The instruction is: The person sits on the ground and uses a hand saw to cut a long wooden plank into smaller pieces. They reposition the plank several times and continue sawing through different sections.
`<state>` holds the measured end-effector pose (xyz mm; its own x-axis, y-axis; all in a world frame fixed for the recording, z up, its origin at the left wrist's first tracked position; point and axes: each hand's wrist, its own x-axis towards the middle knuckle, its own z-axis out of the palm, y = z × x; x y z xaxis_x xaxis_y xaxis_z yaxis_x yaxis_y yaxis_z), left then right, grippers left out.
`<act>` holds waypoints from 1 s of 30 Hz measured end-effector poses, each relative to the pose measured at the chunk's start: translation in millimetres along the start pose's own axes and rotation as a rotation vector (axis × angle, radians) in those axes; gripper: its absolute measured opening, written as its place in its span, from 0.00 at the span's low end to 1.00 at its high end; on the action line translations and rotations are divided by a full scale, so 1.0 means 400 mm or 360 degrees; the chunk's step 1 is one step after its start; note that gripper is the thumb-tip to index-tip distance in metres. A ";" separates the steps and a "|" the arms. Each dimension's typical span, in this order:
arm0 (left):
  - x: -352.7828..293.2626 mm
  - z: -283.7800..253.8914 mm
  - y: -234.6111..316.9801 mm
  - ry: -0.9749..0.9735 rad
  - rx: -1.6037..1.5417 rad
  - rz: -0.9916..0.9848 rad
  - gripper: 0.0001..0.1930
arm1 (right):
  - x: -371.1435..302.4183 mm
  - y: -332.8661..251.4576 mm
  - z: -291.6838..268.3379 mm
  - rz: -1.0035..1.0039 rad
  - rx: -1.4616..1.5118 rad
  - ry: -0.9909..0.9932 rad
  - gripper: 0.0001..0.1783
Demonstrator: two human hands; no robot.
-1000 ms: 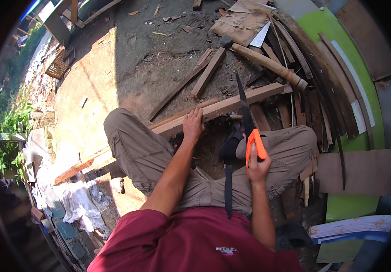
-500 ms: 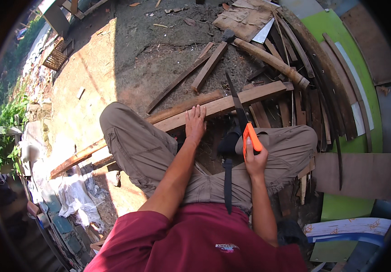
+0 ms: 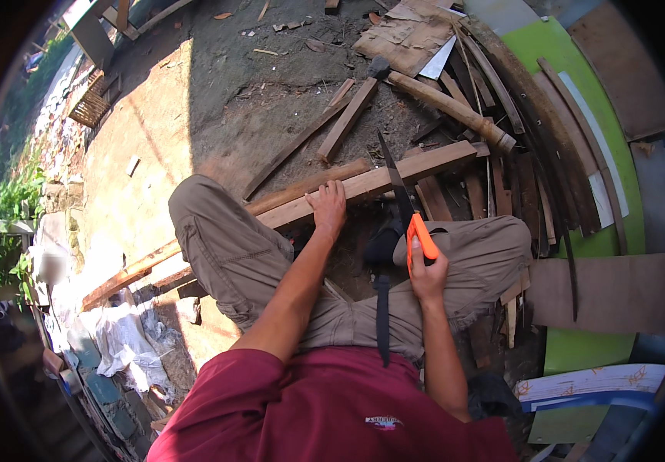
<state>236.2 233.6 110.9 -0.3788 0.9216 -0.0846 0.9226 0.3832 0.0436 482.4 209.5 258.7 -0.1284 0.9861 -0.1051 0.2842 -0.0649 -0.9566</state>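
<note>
My right hand [image 3: 429, 276] is closed round the orange handle of a hand saw [image 3: 400, 185]. Its dark blade points away from me and lies across a squared wooden beam [image 3: 363, 187]. On that same beam, left of the blade, my left hand [image 3: 330, 208] presses down with its fingers bent over the wood and the thumb spread to the left. The beam passes over my seated lap area and runs beneath my left leg. Just beyond it lies a second, browner length of timber [image 3: 301, 191], roughly parallel.
A hammer [image 3: 455, 112] with a thick wooden handle rests ahead to the right. Loose wood strips [image 3: 351, 119] lie on the dirt beyond the beam. Scrap planks [image 3: 536, 181] and green sheets [image 3: 629, 192] crowd the right side. White plastic sheeting [image 3: 128, 339] lies at lower left.
The fingers of my left hand have bent from flat to curled over the beam. The saw stays across the beam, with little visible movement; the whole view has shifted slightly.
</note>
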 end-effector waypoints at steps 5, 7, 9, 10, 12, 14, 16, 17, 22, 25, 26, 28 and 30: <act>0.029 0.053 -0.003 0.0025 0.0128 -0.0007 0.33 | -0.003 -0.014 -0.009 0.0030 -0.0090 -0.0031 0.20; 0.040 0.054 -0.012 0.0001 0.0053 0.0030 0.34 | -0.003 -0.033 -0.014 0.0074 -0.0080 -0.0090 0.21; 0.057 0.049 -0.028 -0.0117 -0.0006 0.0059 0.37 | -0.003 -0.030 -0.012 0.0039 -0.0063 -0.0026 0.20; 0.062 0.048 -0.032 -0.0249 -0.0080 0.0093 0.38 | -0.007 -0.022 -0.015 0.0021 -0.0057 0.0005 0.20; 0.089 0.000 -0.046 -0.0492 -0.0217 0.0148 0.40 | -0.004 -0.004 -0.016 -0.0013 -0.0051 0.0010 0.20; 0.123 -0.056 -0.084 -0.0578 -0.0391 0.0179 0.36 | -0.006 -0.012 -0.010 -0.0046 -0.0064 0.0002 0.20; 0.169 -0.104 -0.131 -0.0790 -0.0571 0.0215 0.31 | -0.013 -0.035 0.007 -0.0133 -0.0059 0.0033 0.20; 0.162 -0.114 -0.137 -0.0591 -0.0696 0.0245 0.27 | -0.011 -0.045 0.006 -0.0179 -0.0060 0.0039 0.20; 0.158 -0.134 -0.119 -0.0644 -0.0645 0.0238 0.29 | -0.031 -0.039 -0.010 -0.0210 0.0007 0.0099 0.19; 0.167 -0.136 -0.143 -0.0647 -0.0730 0.0220 0.31 | -0.043 -0.037 -0.020 -0.0201 -0.0034 0.0093 0.19; 0.167 -0.137 -0.145 -0.0567 -0.0750 0.0178 0.30 | -0.043 -0.036 -0.026 -0.0177 -0.0052 0.0090 0.19; 0.165 -0.135 -0.138 -0.0407 -0.0788 0.0093 0.30 | -0.043 -0.035 -0.033 -0.0157 -0.0107 0.0095 0.19; 0.169 -0.098 -0.174 -0.0325 -0.0823 0.0110 0.31 | -0.046 -0.046 -0.019 -0.0176 -0.0162 0.0072 0.19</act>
<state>143.5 271.4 141.3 -0.2496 0.9348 -0.2528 0.7696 0.3499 0.5341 486.7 193.8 280.4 -0.1219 0.9924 0.0138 0.3660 0.0578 -0.9288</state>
